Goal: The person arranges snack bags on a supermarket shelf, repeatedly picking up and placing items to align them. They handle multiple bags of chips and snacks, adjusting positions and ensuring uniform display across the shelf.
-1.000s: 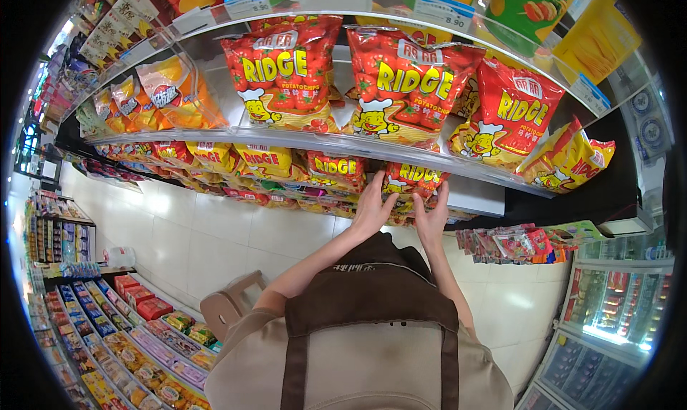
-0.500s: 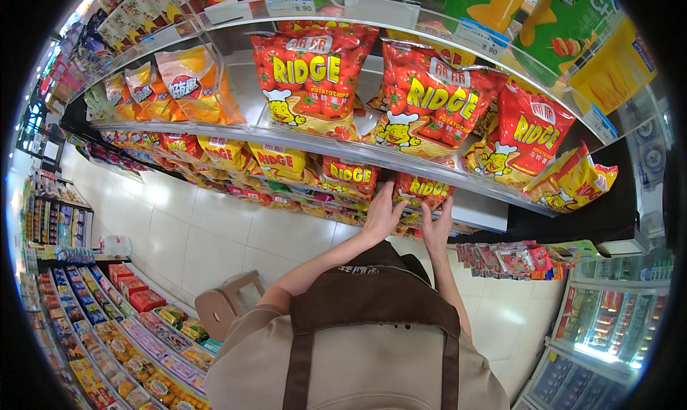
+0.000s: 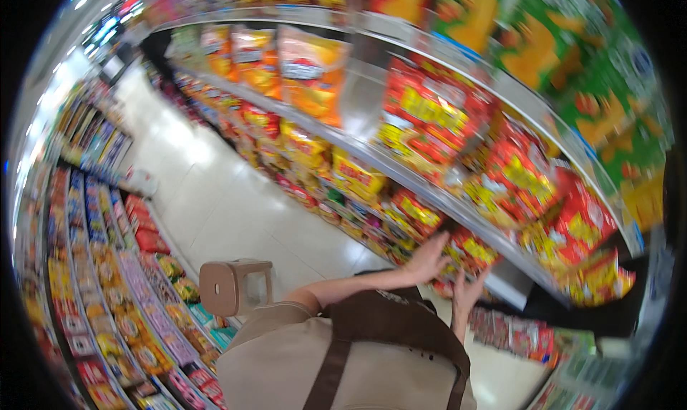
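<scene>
At the lower shelf, a red and yellow chip bag [image 3: 474,250] stands between my two hands, partly tucked under the shelf above. My left hand [image 3: 428,260] is at its left side, fingers stretched out toward it. Near the bag's lower right part is my right hand [image 3: 468,293], with thumb and fingers apart. Blur hides how firmly either hand touches the bag. Another red chip bag [image 3: 415,213] sits just left of my left hand, followed by a yellow chip bag [image 3: 356,177] farther along the row.
Larger red chip bags [image 3: 436,116] fill the shelf above, behind a shelf edge [image 3: 401,168] that juts over my hands. Small hanging packets [image 3: 512,335] are at the right. A brown stool [image 3: 222,288] stands on the floor behind my left arm, beside a snack rack [image 3: 122,295].
My view has turned to the left, so the shelves now slant down to the right and blur. Both hands remain around the same red chip bag.
</scene>
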Demonstrator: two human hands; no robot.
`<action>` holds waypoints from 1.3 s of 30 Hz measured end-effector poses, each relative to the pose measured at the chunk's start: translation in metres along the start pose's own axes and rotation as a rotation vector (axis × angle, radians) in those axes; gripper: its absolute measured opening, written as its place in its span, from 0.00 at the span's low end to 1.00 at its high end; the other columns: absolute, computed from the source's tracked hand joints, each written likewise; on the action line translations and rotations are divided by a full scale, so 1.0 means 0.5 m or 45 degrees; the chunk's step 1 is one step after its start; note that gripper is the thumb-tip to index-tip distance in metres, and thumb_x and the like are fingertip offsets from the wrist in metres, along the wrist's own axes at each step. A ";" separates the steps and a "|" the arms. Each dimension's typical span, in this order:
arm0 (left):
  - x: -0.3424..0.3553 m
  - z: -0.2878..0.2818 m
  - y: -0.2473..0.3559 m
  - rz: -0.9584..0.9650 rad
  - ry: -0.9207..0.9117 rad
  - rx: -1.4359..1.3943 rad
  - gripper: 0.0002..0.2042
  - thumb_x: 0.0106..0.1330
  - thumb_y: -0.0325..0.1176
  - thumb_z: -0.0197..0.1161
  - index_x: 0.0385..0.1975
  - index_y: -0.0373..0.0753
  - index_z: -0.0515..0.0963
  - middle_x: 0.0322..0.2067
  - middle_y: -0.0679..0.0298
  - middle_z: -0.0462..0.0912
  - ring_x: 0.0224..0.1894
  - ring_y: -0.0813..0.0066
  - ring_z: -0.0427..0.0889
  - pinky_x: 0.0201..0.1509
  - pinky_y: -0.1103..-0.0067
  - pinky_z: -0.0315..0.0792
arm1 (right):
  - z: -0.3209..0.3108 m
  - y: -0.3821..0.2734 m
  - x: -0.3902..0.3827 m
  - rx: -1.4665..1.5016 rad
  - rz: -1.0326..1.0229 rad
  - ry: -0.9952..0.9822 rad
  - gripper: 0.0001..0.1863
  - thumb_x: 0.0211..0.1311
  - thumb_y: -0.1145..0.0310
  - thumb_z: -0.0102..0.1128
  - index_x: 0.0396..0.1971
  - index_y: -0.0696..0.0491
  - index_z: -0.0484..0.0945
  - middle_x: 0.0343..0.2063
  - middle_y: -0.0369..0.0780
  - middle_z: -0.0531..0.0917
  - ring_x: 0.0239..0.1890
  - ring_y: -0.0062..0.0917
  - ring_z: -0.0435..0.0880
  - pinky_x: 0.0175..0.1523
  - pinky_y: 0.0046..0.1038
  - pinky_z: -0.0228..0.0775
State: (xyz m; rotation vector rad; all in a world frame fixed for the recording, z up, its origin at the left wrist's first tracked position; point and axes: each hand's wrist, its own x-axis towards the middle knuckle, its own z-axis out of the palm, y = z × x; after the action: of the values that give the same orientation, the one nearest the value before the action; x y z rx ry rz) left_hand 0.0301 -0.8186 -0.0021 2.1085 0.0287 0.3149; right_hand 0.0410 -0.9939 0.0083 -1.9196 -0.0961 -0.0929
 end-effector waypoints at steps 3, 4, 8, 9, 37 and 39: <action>-0.014 -0.012 0.019 0.018 -0.069 -0.044 0.36 0.61 0.33 0.64 0.68 0.32 0.55 0.64 0.43 0.62 0.66 0.45 0.62 0.69 0.63 0.60 | -0.015 0.066 -0.006 -0.187 -0.173 0.110 0.44 0.61 0.71 0.63 0.71 0.61 0.47 0.68 0.53 0.60 0.67 0.37 0.63 0.71 0.34 0.50; -0.019 -0.020 0.021 0.002 -0.119 -0.087 0.37 0.61 0.32 0.64 0.69 0.33 0.53 0.66 0.44 0.60 0.67 0.46 0.61 0.70 0.62 0.59 | -0.019 0.062 -0.007 -0.157 -0.078 0.096 0.45 0.61 0.68 0.64 0.72 0.60 0.47 0.68 0.54 0.59 0.68 0.39 0.61 0.71 0.35 0.50; -0.047 -0.072 0.037 0.029 -0.270 -0.233 0.41 0.61 0.28 0.62 0.71 0.36 0.45 0.69 0.45 0.52 0.69 0.46 0.57 0.72 0.62 0.56 | -0.035 0.064 -0.008 -0.291 -0.141 0.096 0.44 0.65 0.59 0.62 0.73 0.52 0.45 0.71 0.52 0.53 0.71 0.42 0.58 0.71 0.37 0.51; -0.056 -0.087 0.039 0.060 -0.289 -0.265 0.41 0.61 0.27 0.62 0.71 0.36 0.44 0.70 0.45 0.51 0.70 0.46 0.56 0.72 0.62 0.56 | -0.022 0.089 0.002 -0.413 -0.392 0.284 0.35 0.68 0.62 0.58 0.70 0.54 0.55 0.60 0.51 0.71 0.59 0.38 0.74 0.61 0.34 0.66; -0.097 -0.173 -0.103 -0.335 -0.979 -0.582 0.19 0.68 0.44 0.61 0.46 0.33 0.76 0.41 0.59 0.82 0.43 0.73 0.81 0.46 0.75 0.73 | 0.211 -0.082 -0.038 -0.029 -0.069 -1.645 0.23 0.67 0.61 0.59 0.58 0.55 0.73 0.51 0.50 0.79 0.55 0.36 0.77 0.60 0.34 0.66; -0.090 -0.178 -0.110 -0.350 -0.975 -0.607 0.19 0.68 0.44 0.61 0.46 0.33 0.76 0.41 0.59 0.82 0.44 0.72 0.81 0.46 0.75 0.73 | 0.230 -0.086 -0.035 -0.029 -0.035 -1.714 0.23 0.67 0.62 0.59 0.58 0.55 0.73 0.51 0.50 0.80 0.55 0.36 0.77 0.60 0.34 0.66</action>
State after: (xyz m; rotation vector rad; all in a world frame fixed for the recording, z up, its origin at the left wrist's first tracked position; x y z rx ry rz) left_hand -0.0284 -0.7219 -0.0133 1.6040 -0.1883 -0.6032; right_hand 0.0207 -0.8714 0.0067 -1.6852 -1.0021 1.1857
